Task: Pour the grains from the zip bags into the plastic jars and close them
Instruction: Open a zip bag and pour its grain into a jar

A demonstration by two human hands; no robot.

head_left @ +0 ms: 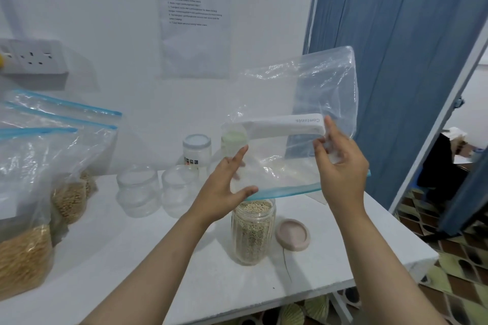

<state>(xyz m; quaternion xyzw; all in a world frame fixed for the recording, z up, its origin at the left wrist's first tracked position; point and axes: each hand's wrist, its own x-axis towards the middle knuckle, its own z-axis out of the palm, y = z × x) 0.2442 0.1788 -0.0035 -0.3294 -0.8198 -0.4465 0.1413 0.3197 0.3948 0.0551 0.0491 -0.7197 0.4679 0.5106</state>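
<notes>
Head view: upturned zip bag between both hands, above full jar.

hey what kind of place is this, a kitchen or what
Probably a makeshift workstation in a home room, not a kitchen proper: a plain white table against the wall, a printed instruction sheet taped above it, a wall power socket, and a blue curtain beside patterned floor tiles.

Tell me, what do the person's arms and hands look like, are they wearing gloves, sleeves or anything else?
Both arms come up from the bottom of the picture bare: no sleeves show anywhere along the forearms. The left hand and the right hand are ungloved, with no rings, watch, bracelets or markings visible. Nails look short and plain. No cables or straps are attached.
</notes>
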